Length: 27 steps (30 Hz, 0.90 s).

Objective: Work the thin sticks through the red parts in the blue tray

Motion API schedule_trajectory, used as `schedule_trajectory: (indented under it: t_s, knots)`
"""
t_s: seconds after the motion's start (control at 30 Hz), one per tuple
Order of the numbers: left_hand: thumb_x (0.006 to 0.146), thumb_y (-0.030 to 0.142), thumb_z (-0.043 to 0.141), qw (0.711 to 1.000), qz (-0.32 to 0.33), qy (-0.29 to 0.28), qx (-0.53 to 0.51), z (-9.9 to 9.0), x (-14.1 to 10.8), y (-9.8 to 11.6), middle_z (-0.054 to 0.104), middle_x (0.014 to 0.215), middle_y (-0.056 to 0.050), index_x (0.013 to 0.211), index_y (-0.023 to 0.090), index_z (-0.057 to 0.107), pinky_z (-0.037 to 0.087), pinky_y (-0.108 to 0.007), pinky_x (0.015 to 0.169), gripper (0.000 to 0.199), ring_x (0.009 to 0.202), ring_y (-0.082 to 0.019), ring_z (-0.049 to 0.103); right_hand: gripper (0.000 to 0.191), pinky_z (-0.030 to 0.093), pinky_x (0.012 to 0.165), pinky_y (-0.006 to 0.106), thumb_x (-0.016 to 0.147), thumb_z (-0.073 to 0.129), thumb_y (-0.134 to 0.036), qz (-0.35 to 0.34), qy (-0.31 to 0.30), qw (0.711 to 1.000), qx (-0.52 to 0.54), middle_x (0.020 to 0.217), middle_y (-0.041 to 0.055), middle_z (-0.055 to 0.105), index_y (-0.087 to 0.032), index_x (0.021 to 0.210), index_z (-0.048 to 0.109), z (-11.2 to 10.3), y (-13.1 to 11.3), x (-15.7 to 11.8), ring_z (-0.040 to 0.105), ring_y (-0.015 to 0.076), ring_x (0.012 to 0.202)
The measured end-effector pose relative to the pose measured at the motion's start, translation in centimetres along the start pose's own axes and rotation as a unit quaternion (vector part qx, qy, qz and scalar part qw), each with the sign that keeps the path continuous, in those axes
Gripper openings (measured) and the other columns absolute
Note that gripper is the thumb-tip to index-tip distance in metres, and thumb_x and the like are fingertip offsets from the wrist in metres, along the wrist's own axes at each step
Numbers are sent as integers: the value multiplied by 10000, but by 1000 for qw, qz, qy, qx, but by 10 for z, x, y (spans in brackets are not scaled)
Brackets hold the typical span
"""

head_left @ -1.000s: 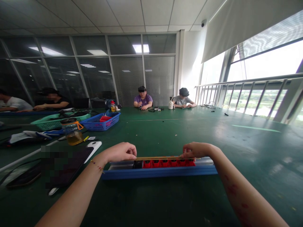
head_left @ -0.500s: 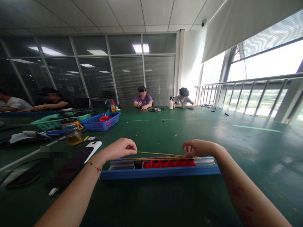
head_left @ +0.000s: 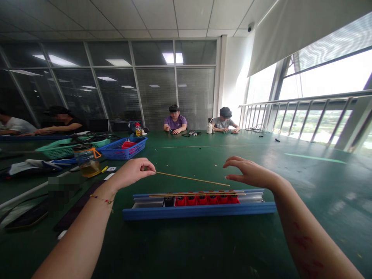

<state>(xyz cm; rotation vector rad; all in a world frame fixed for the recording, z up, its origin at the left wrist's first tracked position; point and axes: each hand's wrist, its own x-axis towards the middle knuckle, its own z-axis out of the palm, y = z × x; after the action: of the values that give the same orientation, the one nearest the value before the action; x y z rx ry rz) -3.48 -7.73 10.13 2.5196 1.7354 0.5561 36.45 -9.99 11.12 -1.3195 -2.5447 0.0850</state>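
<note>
Pinched by its left end in my left hand (head_left: 138, 171), a thin wooden stick (head_left: 192, 179) slants down to the right above the table. My right hand (head_left: 243, 170) hovers near the stick's far end, fingers apart and holding nothing. Below them lies a long blue rail (head_left: 200, 212) with a silver channel inside. In the channel sits a row of several red holders (head_left: 202, 200), with one black holder (head_left: 169, 202) at the row's left end. More thin sticks (head_left: 157, 195) lie lengthwise across the tops of the holders.
To the left stand a blue basket (head_left: 123, 154), a green basket (head_left: 55, 147) and a jar of amber liquid (head_left: 88, 168). A dark pouch (head_left: 27, 215) lies nearer. Across the green table (head_left: 180, 157) sit a person in purple (head_left: 176, 123) and another in grey (head_left: 225, 124).
My left hand has lifted the stick up and left, away from the sticks on the rail. My right hand has risen off the rail and its fingers have spread.
</note>
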Motion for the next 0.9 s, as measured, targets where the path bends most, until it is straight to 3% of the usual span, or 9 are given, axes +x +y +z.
schedule_trajectory:
  t_s: [0.17,0.33,0.5,0.63,0.9]
  knots:
    - [695,457,499,999,-17,20,26,4,3,-5,601,777,5,795,227,652,339,-219,576,294,662,-138,501,344,393,794,337,745,498,-481,-7,-38,999,-13,1065,57,529,-229,964,584,3,-8,1,527,220,908]
    - [699,412,508,1000,-8,-12,16,35,19,1,640,802,0,740,238,656,356,-227,593,232,725,-165,555,374,428,717,290,716,533,-446,-29,-145,989,8,981,34,617,-240,1022,590,18,-13,6,556,209,877]
    - [687,368,535,996,-31,-81,-6,78,36,-4,663,805,-16,745,228,657,397,-229,631,195,757,-167,586,365,411,764,314,712,549,-379,-45,-140,988,-44,1036,16,629,-277,1060,592,31,-22,12,563,225,923]
    - [682,310,547,995,-37,-89,11,105,41,-15,661,808,-12,745,233,649,414,-233,651,143,752,-157,591,284,412,750,298,721,537,-310,-39,-141,987,-70,969,29,658,-264,983,636,36,-29,14,586,214,880]
    - [695,238,523,993,-50,-111,3,117,39,-22,657,848,-13,788,239,640,428,-241,719,150,801,-154,591,252,426,674,269,797,436,-256,-55,-107,989,-85,862,47,680,-238,880,674,40,-30,16,616,198,779]
